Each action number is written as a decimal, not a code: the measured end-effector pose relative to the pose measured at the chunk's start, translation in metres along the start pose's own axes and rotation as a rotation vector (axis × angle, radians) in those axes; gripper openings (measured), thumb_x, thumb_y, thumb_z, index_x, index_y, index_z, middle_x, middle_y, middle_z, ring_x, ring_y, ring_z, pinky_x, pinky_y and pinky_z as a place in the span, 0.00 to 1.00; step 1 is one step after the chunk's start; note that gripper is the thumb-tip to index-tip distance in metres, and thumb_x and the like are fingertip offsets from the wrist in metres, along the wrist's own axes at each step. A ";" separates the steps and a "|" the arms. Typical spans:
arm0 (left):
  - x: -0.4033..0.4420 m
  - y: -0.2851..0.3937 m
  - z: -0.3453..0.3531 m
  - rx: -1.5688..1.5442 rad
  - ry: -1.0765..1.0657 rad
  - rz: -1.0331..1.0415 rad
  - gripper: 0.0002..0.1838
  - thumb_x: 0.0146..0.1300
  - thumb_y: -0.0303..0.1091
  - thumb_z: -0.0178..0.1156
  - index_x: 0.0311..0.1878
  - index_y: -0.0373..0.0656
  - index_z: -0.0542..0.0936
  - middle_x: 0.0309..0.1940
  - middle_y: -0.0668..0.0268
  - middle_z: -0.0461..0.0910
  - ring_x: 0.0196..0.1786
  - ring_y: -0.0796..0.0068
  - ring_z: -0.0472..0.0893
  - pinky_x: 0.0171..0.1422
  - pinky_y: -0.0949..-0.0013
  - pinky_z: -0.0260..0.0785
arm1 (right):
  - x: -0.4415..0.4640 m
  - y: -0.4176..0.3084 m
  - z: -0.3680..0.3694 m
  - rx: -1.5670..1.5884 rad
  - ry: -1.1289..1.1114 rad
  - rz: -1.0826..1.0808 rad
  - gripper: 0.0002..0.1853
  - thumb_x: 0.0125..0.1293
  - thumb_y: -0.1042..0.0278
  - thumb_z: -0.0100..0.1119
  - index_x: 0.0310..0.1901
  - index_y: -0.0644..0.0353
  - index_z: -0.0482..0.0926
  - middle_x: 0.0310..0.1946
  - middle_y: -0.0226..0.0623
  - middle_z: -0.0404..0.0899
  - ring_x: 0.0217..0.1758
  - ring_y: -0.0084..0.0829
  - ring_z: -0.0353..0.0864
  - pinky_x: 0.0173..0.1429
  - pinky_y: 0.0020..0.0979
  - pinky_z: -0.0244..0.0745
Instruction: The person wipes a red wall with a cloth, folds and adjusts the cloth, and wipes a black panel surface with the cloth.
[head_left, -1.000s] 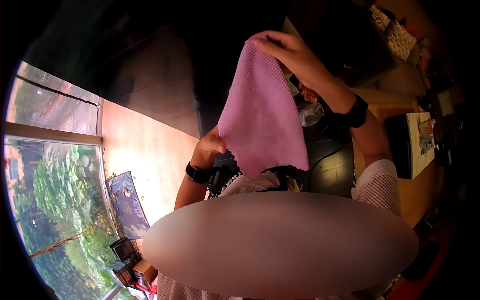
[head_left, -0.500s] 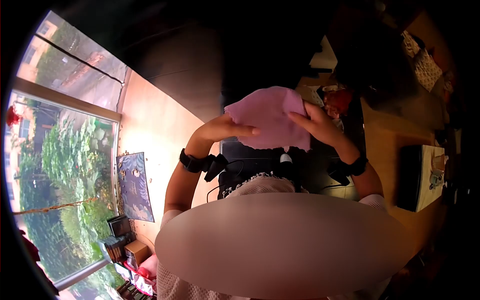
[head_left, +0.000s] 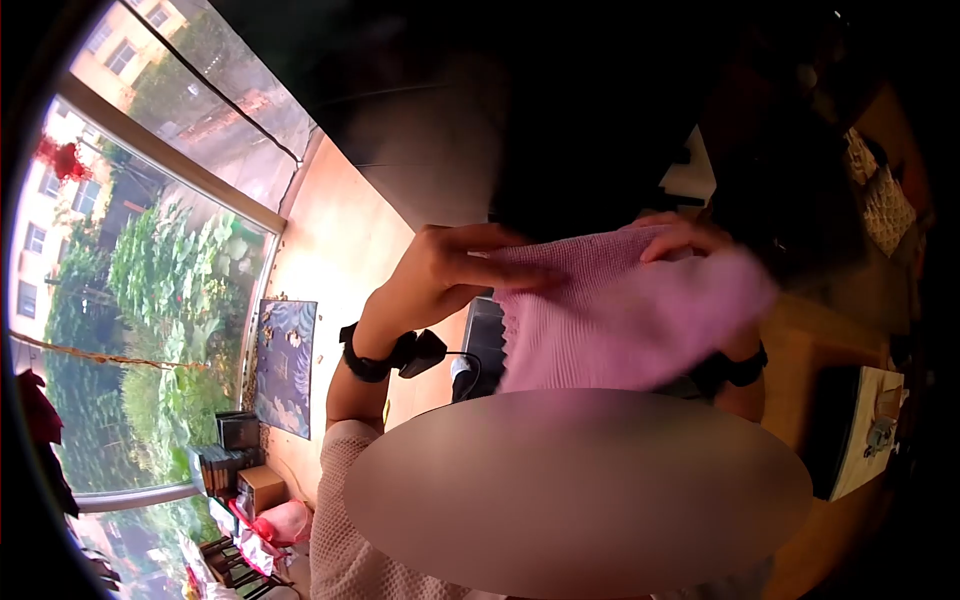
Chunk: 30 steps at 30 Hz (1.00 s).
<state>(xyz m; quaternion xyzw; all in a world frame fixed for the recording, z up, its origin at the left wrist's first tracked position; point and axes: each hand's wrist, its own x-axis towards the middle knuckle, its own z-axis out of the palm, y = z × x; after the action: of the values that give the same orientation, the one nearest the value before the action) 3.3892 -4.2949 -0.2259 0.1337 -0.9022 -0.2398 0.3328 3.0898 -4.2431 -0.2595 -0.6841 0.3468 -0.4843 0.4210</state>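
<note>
A pink ribbed knitted cloth (head_left: 585, 320) with a scalloped left edge hangs stretched between my hands in front of my chest. My left hand (head_left: 455, 262) grips its upper left edge, fingers over the fabric. At the top right, the curled fingers of my right hand (head_left: 690, 238) hold the upper edge, while a blurred flap of cloth falls over that hand and hides part of the wrist. A black strap with a small device (head_left: 385, 352) sits on my left wrist; another dark strap (head_left: 745, 366) shows at my right wrist. A blurred oval covers the lower view.
To the left is a large window (head_left: 150, 290) with plants outside. A dark patterned mat (head_left: 287, 370) lies beside it, near dark boxes (head_left: 228, 468), a cardboard box (head_left: 262, 487) and a pink bag (head_left: 285, 522). A black-sided box with a pale top (head_left: 860, 430) stands at the right.
The cloth has come closer to my body and is spread wider, its ribbed side now showing. My right hand has moved onto its top edge, and the view has shifted.
</note>
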 end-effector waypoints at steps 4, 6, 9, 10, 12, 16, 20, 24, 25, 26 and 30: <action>-0.006 -0.013 0.006 -0.074 0.018 0.059 0.19 0.45 0.14 0.57 0.37 0.50 0.84 0.38 0.61 0.78 0.38 0.66 0.80 0.37 0.72 0.74 | 0.020 -0.008 0.007 -0.206 -0.076 -0.182 0.15 0.55 0.86 0.47 0.41 0.59 0.77 0.41 0.39 0.79 0.46 0.32 0.78 0.48 0.27 0.75; -0.005 -0.006 0.006 -0.083 0.049 -0.040 0.17 0.43 0.12 0.52 0.33 0.43 0.81 0.40 0.57 0.77 0.40 0.61 0.80 0.41 0.70 0.73 | 0.021 -0.010 0.016 -0.155 0.020 -0.122 0.15 0.55 0.86 0.47 0.41 0.60 0.76 0.42 0.38 0.79 0.47 0.32 0.78 0.49 0.27 0.75; -0.004 -0.003 -0.001 -0.062 0.118 -0.122 0.15 0.42 0.10 0.50 0.32 0.40 0.75 0.39 0.56 0.77 0.41 0.58 0.79 0.42 0.68 0.73 | 0.029 -0.012 0.015 -0.209 0.230 -0.148 0.11 0.56 0.84 0.51 0.41 0.62 0.75 0.41 0.37 0.79 0.45 0.29 0.79 0.48 0.26 0.75; -0.004 -0.005 -0.002 -0.077 0.162 -0.164 0.17 0.43 0.10 0.51 0.32 0.43 0.78 0.38 0.60 0.77 0.42 0.61 0.78 0.44 0.69 0.72 | 0.033 -0.012 0.012 -0.219 0.273 -0.164 0.11 0.56 0.83 0.52 0.41 0.63 0.75 0.41 0.37 0.79 0.44 0.28 0.79 0.47 0.25 0.75; -0.003 -0.006 -0.005 -0.048 0.170 -0.163 0.18 0.42 0.09 0.50 0.31 0.43 0.79 0.37 0.60 0.77 0.42 0.61 0.78 0.44 0.69 0.71 | 0.036 -0.012 0.008 -0.287 0.259 -0.135 0.10 0.57 0.82 0.54 0.40 0.62 0.76 0.36 0.34 0.80 0.38 0.24 0.80 0.42 0.21 0.75; 0.000 -0.005 -0.009 -0.077 0.102 -0.132 0.17 0.41 0.10 0.51 0.30 0.43 0.81 0.37 0.60 0.76 0.41 0.61 0.77 0.44 0.68 0.70 | 0.036 -0.013 0.015 -0.242 0.276 0.013 0.08 0.59 0.80 0.53 0.40 0.61 0.76 0.31 0.31 0.79 0.31 0.19 0.78 0.33 0.18 0.72; 0.000 -0.003 -0.006 0.081 0.084 -0.201 0.18 0.43 0.13 0.52 0.32 0.47 0.83 0.39 0.61 0.76 0.42 0.61 0.77 0.46 0.69 0.71 | 0.039 0.002 0.023 -0.202 0.290 -0.084 0.08 0.60 0.79 0.51 0.41 0.61 0.74 0.30 0.30 0.78 0.26 0.15 0.75 0.27 0.16 0.69; -0.010 -0.006 0.002 0.252 0.092 -0.253 0.20 0.43 0.14 0.54 0.32 0.53 0.84 0.39 0.64 0.76 0.42 0.63 0.77 0.46 0.69 0.73 | 0.037 0.022 0.032 -0.247 0.358 -0.092 0.09 0.58 0.80 0.53 0.41 0.62 0.75 0.31 0.31 0.78 0.25 0.17 0.75 0.27 0.16 0.68; -0.012 -0.005 0.004 0.300 0.067 -0.271 0.20 0.43 0.14 0.54 0.32 0.53 0.84 0.39 0.64 0.76 0.43 0.64 0.77 0.45 0.69 0.73 | 0.039 0.024 0.033 -0.322 0.372 -0.123 0.08 0.58 0.80 0.53 0.40 0.62 0.76 0.31 0.31 0.77 0.25 0.17 0.74 0.27 0.17 0.67; -0.013 -0.007 0.005 0.351 0.038 -0.286 0.20 0.43 0.14 0.54 0.32 0.53 0.84 0.39 0.64 0.76 0.43 0.65 0.77 0.45 0.70 0.74 | 0.041 0.027 0.032 -0.393 0.393 -0.160 0.08 0.57 0.80 0.54 0.39 0.61 0.76 0.32 0.30 0.77 0.24 0.17 0.73 0.27 0.17 0.67; 0.008 -0.013 0.003 0.608 0.095 -0.183 0.19 0.39 0.20 0.56 0.34 0.57 0.83 0.38 0.69 0.77 0.38 0.70 0.78 0.36 0.73 0.73 | 0.043 0.023 0.026 -0.501 0.530 0.007 0.10 0.57 0.79 0.54 0.40 0.58 0.79 0.23 0.25 0.71 0.24 0.14 0.67 0.26 0.17 0.60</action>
<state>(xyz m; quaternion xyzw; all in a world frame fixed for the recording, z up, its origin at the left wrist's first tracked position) 3.3826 -4.3082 -0.2307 0.3185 -0.9002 0.0182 0.2966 3.1256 -4.2845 -0.2691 -0.6156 0.5541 -0.5432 0.1375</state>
